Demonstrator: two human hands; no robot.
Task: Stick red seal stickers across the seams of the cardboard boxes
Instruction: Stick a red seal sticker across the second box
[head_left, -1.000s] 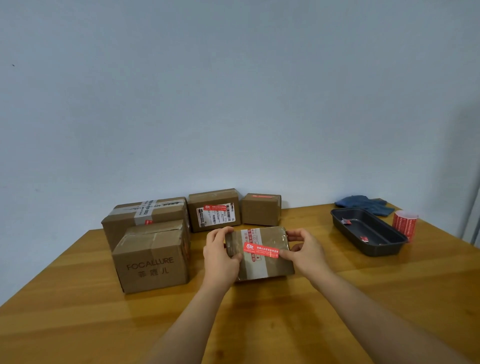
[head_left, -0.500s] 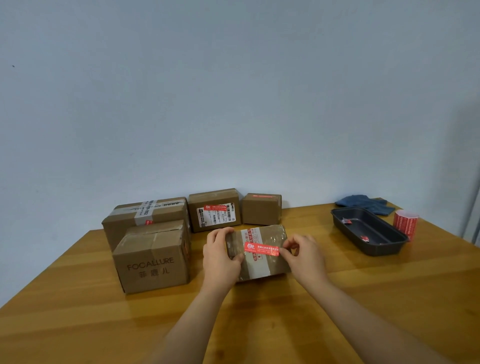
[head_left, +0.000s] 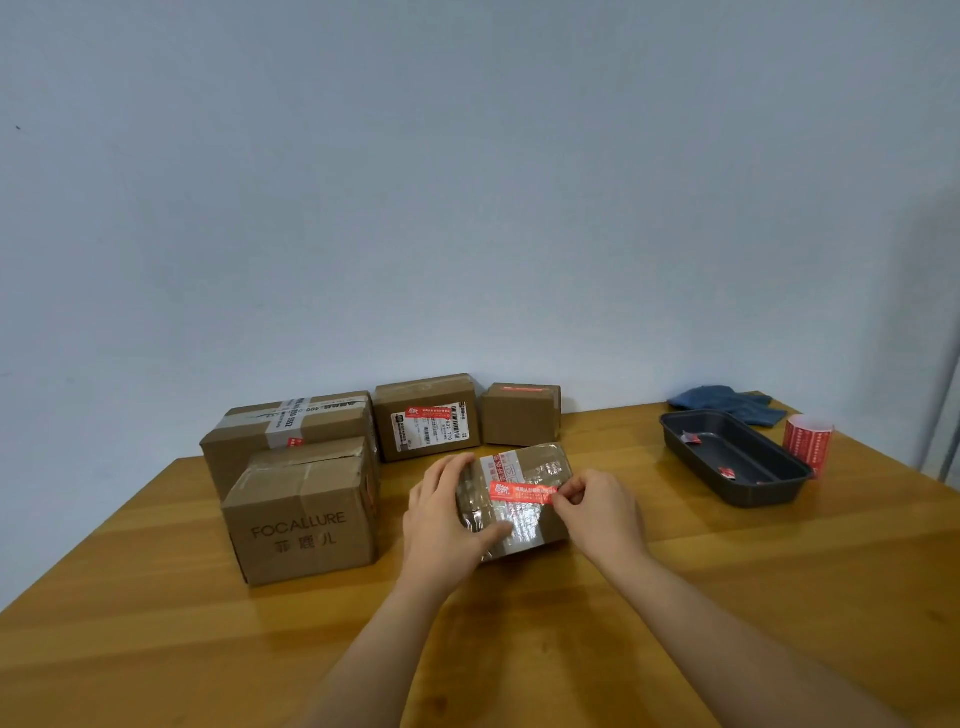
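Pressing red seal sticker (head_left: 522, 491) across taped seam of small cardboard box (head_left: 519, 499) near desk (head_left: 675, 597) centre. Sticker's long axis lying left-right, crossing the seam tape. Right hand (head_left: 597, 512) pinching sticker's right end, directly beside it; left hand (head_left: 447, 519) clasping box's left side, thumb on top face.

Left hand (head_left: 447, 519) steadies taped box (head_left: 524, 512); right hand (head_left: 597, 512) presses red sticker (head_left: 521, 492) end on top.

Four boxes (head_left: 363, 457) stand left and behind the taped box (head_left: 524, 483); the tray (head_left: 748, 483) lies right.
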